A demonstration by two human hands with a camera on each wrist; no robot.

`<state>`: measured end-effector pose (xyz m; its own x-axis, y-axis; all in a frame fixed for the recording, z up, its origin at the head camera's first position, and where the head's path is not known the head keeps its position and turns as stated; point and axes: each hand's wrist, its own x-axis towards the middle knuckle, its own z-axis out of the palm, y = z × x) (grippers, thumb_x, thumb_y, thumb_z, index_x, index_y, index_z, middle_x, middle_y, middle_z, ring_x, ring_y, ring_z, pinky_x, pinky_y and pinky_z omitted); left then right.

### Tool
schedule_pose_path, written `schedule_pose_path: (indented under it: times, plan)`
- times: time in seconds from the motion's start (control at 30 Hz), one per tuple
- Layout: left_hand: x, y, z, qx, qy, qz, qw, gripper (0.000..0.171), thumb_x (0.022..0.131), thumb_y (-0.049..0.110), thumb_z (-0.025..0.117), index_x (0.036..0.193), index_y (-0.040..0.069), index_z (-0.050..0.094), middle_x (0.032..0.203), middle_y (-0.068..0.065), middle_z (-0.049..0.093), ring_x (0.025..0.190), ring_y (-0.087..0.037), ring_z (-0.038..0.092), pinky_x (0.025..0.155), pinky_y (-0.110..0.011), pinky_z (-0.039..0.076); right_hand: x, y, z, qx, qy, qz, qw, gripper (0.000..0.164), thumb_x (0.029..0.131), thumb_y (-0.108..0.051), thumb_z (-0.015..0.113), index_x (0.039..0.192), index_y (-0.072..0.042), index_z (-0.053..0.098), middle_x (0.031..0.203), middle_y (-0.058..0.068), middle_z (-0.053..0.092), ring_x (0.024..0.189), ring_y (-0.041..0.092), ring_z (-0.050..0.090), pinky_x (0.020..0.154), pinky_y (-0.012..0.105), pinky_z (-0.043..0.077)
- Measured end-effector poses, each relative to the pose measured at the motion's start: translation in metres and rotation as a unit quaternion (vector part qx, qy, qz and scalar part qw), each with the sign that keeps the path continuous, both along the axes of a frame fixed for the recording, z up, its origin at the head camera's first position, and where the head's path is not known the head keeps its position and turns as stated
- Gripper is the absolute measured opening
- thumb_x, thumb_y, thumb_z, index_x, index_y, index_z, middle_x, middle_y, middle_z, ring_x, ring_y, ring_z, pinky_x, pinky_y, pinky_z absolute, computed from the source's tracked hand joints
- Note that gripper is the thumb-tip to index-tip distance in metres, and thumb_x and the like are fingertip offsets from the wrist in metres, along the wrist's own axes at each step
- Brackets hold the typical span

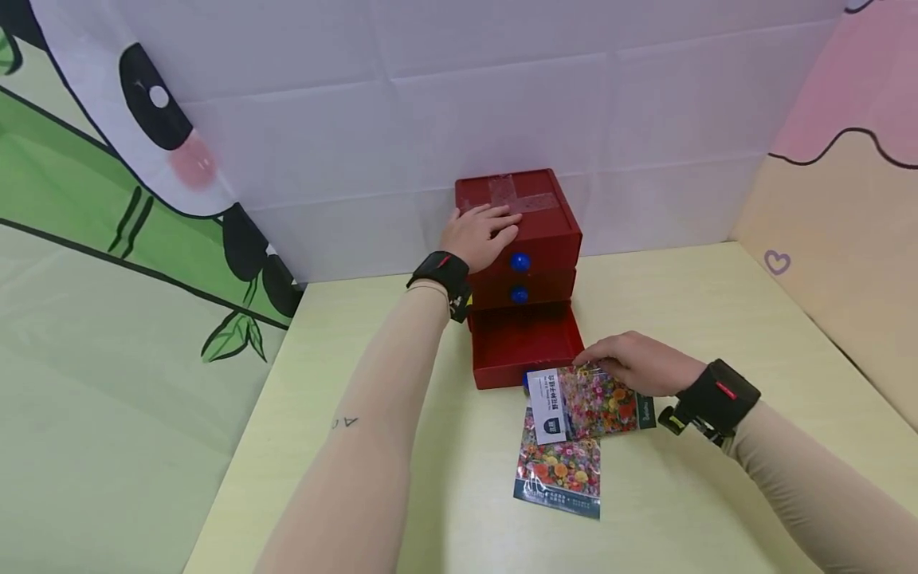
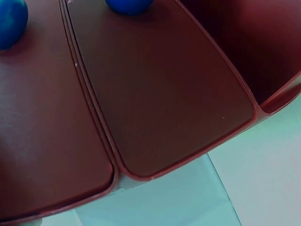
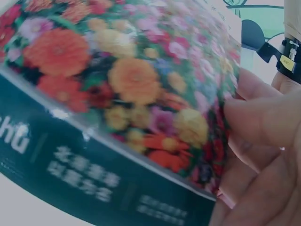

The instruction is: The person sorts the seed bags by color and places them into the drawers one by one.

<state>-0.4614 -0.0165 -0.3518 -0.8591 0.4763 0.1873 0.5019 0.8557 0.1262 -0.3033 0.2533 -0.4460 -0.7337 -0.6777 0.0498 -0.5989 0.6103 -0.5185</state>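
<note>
My left hand [image 1: 479, 237] rests on top of a small red drawer cabinet [image 1: 531, 209], its fingers spread over the tape strips there. The lowest drawer [image 1: 516, 351] is pulled out, and its inside shows bare red. With my right hand [image 1: 641, 363] I pinch a flower-printed seed packet [image 1: 598, 402] by its edge, in front of that drawer. The packet overlaps the drawer's front corner in the head view and fills much of the right wrist view, flowers [image 3: 136, 80] and a dark green band showing. A second flower packet [image 1: 559, 474] lies on the table, partly covered by the first.
Two upper drawers with blue knobs [image 1: 519, 261] are closed. The cabinet stands on a pale yellow table [image 1: 667, 510], close to a white cloth backdrop [image 1: 330, 151]. A printed side panel [image 1: 846, 239] rises at the right edge.
</note>
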Motion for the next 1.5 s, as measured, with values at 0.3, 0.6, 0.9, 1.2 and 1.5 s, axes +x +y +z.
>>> schedule_pose_path:
  times: [0.3, 0.6, 0.9, 1.2, 1.5]
  plan:
    - [-0.003, -0.001, 0.000, -0.004, 0.001, 0.002, 1.0000, 0.048, 0.101, 0.052, 0.030, 0.146, 0.037, 0.041, 0.152, 0.009, 0.036, 0.144, -0.018, 0.023, 0.116, -0.053, 0.006, -0.004, -0.009, 0.021, -0.040, 0.081, -0.024, 0.996, 0.037, 0.091, 0.002, 0.062, 0.125, -0.011, 0.066, 0.110, 0.000, 0.067, 0.086, 0.015, 0.057, 0.082, 0.032, 0.055]
    - [0.000, 0.000, 0.000, -0.007, 0.000, 0.002, 1.0000, 0.048, 0.101, 0.051, 0.030, 0.146, 0.036, 0.041, 0.152, 0.008, 0.036, 0.144, -0.018, 0.023, 0.116, -0.053, 0.007, -0.013, -0.023, 0.043, -0.048, 0.162, -0.028, 0.985, 0.039, 0.088, 0.006, 0.063, 0.124, -0.008, 0.066, 0.109, 0.007, 0.068, 0.097, 0.023, 0.064, 0.086, 0.041, 0.054]
    - [-0.001, 0.001, 0.000, -0.018, 0.010, 0.004, 0.9998, 0.049, 0.101, 0.052, 0.030, 0.146, 0.036, 0.041, 0.152, 0.008, 0.035, 0.143, -0.019, 0.024, 0.115, -0.054, 0.009, -0.024, -0.035, 0.058, -0.037, 0.179, -0.035, 0.983, 0.038, 0.089, 0.005, 0.062, 0.125, -0.008, 0.066, 0.116, 0.012, 0.066, 0.103, 0.029, 0.063, 0.089, 0.044, 0.052]
    - [0.000, 0.001, -0.002, -0.030, 0.007, 0.006, 0.9995, 0.049, 0.101, 0.053, 0.028, 0.147, 0.038, 0.038, 0.153, 0.009, 0.034, 0.144, -0.019, 0.023, 0.115, -0.054, 0.008, -0.039, -0.050, 0.063, -0.037, 0.190, -0.027, 0.981, 0.036, 0.089, 0.006, 0.062, 0.123, -0.006, 0.066, 0.111, 0.011, 0.068, 0.096, 0.027, 0.063, 0.087, 0.042, 0.053]
    - [0.000, 0.001, -0.003, -0.023, 0.012, 0.006, 0.9996, 0.049, 0.101, 0.054, 0.029, 0.146, 0.038, 0.039, 0.153, 0.010, 0.034, 0.143, -0.018, 0.024, 0.116, -0.054, 0.008, -0.048, -0.062, 0.056, -0.029, 0.182, -0.042, 0.982, 0.035, 0.090, 0.005, 0.060, 0.122, -0.008, 0.067, 0.110, 0.010, 0.068, 0.095, 0.025, 0.063, 0.086, 0.040, 0.053]
